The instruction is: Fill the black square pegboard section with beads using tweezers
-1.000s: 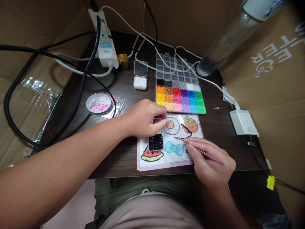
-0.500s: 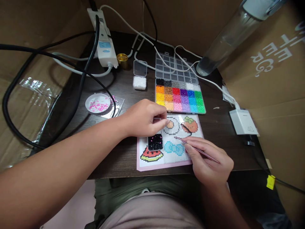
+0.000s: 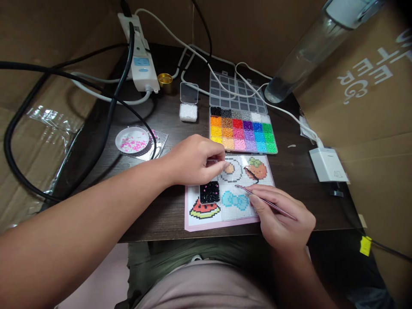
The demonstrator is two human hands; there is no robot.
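Note:
A pattern sheet (image 3: 206,223) with a clear pegboard (image 3: 240,206) on top lies at the table's near edge, showing a watermelon, a blue bow, an egg and an orange fruit. My left hand (image 3: 195,161) rests on its upper left corner, fingers pinched together on something I cannot make out. A small tray of black beads (image 3: 210,192) sits just below that hand. My right hand (image 3: 280,219) grips pink tweezers (image 3: 264,201), whose tip rests on the pegboard between the egg and the bow.
An open bead organizer (image 3: 243,128) with many colours stands behind the sheet. A small box of white beads (image 3: 188,111), a dish of pink beads (image 3: 132,139), a power strip (image 3: 140,56), cables, a white charger (image 3: 328,164) and a clear bottle (image 3: 309,47) surround it. Cardboard walls enclose the table.

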